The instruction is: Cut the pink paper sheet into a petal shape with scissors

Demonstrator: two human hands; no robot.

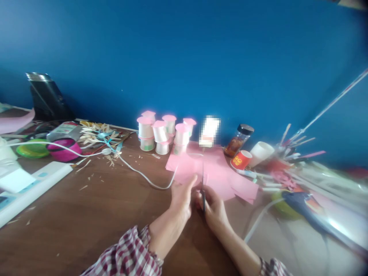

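Note:
My left hand (pixel 181 199) reaches to the near edge of a pile of pink paper sheets (pixel 218 176) on the brown table (pixel 100 214), with the fingers closed on the paper's edge. My right hand (pixel 214 209) sits just beside it, wrapped round the dark handles of scissors (pixel 203 188). The thin blade points away from me, up over the pink paper. Both wrists come out of red and white checked sleeves.
Several pink-topped ribbon spools (pixel 162 132) stand behind the paper. A glass jar (pixel 238 141), a red paper cup (pixel 240 160) and a white cup (pixel 260 153) stand to the right, with sticks and a glue gun (pixel 304 205). A white cable (pixel 138 172), bowls and straw scraps lie to the left.

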